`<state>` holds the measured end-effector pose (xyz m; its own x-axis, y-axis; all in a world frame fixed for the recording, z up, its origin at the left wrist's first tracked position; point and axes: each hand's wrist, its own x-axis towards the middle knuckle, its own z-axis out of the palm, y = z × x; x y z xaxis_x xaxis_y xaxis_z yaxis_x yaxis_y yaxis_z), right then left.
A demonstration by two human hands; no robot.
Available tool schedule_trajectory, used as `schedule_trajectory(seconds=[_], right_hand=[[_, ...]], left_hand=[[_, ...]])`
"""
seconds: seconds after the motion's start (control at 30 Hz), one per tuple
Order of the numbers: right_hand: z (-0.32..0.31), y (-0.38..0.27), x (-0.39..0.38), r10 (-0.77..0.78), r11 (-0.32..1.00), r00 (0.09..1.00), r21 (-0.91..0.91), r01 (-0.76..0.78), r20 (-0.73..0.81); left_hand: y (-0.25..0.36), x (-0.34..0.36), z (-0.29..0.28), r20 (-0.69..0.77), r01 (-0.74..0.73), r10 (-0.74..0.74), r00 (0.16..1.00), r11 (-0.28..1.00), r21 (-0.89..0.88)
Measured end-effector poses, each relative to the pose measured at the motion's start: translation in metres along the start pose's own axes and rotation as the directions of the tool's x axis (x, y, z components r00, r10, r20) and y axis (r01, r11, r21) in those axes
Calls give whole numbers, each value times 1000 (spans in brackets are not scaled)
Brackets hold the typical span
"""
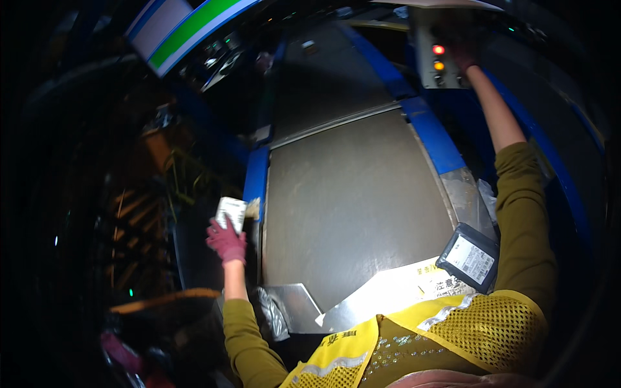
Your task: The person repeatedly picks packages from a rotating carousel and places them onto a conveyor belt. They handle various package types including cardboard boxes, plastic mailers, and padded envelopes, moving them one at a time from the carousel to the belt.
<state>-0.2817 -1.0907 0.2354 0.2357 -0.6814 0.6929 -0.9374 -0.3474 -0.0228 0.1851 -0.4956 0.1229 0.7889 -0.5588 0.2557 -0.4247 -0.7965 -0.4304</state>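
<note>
My left hand (226, 242), in a maroon glove, grips a small white labelled packet (231, 212) just left of the conveyor's blue side rail. The glove covers the packet's lower part. My right arm stretches far forward to a pale control box (431, 64) with a lit red button (438, 50) and a lit amber button (440, 65). My gloved right hand (462, 53) is at the box's right side, in deep shadow, and its fingers cannot be made out. Between my arms lies the grey conveyor belt (349, 200).
A dark parcel with a white label (471, 258) rests on the metal ledge by my right elbow. Crumpled grey plastic (273, 315) hangs at the front left corner. Farther on, a second belt section (323, 84) carries a small item (308, 46). A screen (187, 29) stands at the upper left.
</note>
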Motion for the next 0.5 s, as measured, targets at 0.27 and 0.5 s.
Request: schedule_trajectory(seconds=[0.27, 0.5], right_hand=[[-21, -8, -10, 318, 665, 909, 746, -10, -271], [-41, -19, -19, 376, 700, 885, 710, -77, -274]], left_hand=[[25, -12, 7, 161, 108, -43, 986, 900, -423], [148, 5, -33, -31, -208, 234, 972, 792, -573]])
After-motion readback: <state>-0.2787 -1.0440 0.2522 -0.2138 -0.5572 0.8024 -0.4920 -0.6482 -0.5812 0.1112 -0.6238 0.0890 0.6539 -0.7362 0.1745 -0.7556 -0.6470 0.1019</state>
